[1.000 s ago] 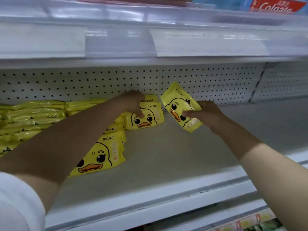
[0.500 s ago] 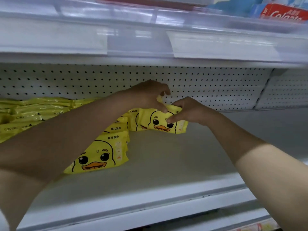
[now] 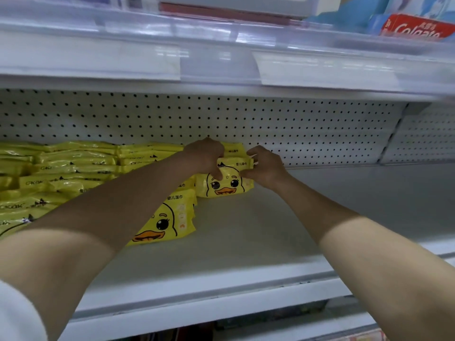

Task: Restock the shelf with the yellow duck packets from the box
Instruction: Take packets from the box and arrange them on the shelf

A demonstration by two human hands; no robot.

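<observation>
A short stack of yellow duck packets (image 3: 225, 185) stands at the back of the white shelf (image 3: 246, 242), against the pegboard. My left hand (image 3: 205, 156) grips the stack's left side, thumb down on the top duck face. My right hand (image 3: 264, 167) pinches the right end of the upper packet. Another pile of yellow packets (image 3: 170, 217) lies in front and to the left, duck face up. Rows of the same packets (image 3: 61, 168) fill the shelf's left half. The box is out of view.
The perforated back wall (image 3: 295, 124) runs behind the shelf. An upper shelf with price-label strips (image 3: 344, 67) hangs just above my hands; a red Colgate carton (image 3: 418, 28) sits on it at the right. The shelf's front lip (image 3: 221, 296) crosses below my forearms.
My right hand carried a packet from mid-air to the back stack and laid it on top. Both hands now hold the stack against the back wall. The camera moved closer and tilted up.
</observation>
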